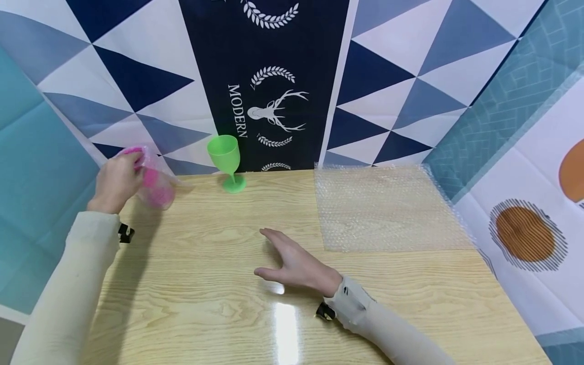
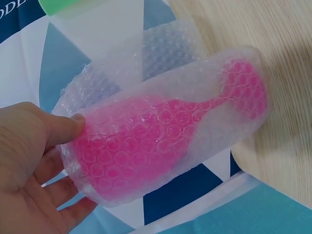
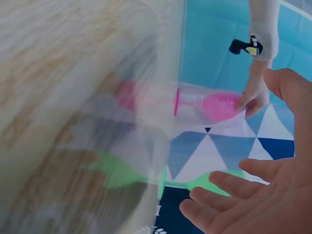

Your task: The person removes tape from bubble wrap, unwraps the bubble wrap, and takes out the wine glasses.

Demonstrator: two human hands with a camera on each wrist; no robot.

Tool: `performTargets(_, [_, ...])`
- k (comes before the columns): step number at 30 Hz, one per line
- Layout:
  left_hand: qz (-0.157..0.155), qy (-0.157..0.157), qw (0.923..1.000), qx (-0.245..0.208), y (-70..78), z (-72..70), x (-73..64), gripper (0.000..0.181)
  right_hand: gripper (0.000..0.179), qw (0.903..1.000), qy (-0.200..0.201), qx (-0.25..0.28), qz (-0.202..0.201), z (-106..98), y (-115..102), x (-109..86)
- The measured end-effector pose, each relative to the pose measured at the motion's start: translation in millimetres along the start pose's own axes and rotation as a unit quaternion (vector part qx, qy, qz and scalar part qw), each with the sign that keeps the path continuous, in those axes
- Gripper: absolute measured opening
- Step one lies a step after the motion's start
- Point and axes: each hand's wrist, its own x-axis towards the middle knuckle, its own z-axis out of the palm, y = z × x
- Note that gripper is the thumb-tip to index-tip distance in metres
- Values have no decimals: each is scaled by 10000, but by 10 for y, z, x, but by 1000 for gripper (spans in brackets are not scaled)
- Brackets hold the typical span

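At the back left of the table, my left hand point(image 1: 116, 182) grips a pink goblet point(image 2: 141, 141) rolled in bubble wrap point(image 2: 214, 129). The thumb presses on the wrap at the bowl's rim end, with the fingers round the other side. A loose flap of wrap point(image 2: 170, 51) sticks out along one side, and the goblet's foot end is close over the tabletop. My right hand point(image 1: 296, 266) is over the middle of the table, fingers extended and thumb spread, holding nothing. An unwrapped green goblet point(image 1: 224, 154) stands upright near the back wall, between the two hands.
A flat sheet of bubble wrap point(image 1: 388, 210) lies at the back right of the wooden table point(image 1: 205, 284). Patterned cloth point(image 1: 274, 61) covers the back wall. Teal and white sheets border the left and right sides.
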Motion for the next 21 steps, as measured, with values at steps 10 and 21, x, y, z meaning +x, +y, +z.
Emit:
performTargets(10, [94, -384, 9992, -110, 4, -71, -67, 33, 92, 9998, -152, 71, -118, -46, -76, 4])
performTargets(21, [683, -342, 9969, -186, 151, -116, -238, 36, 91, 9993, -367, 83, -47, -133, -97, 22])
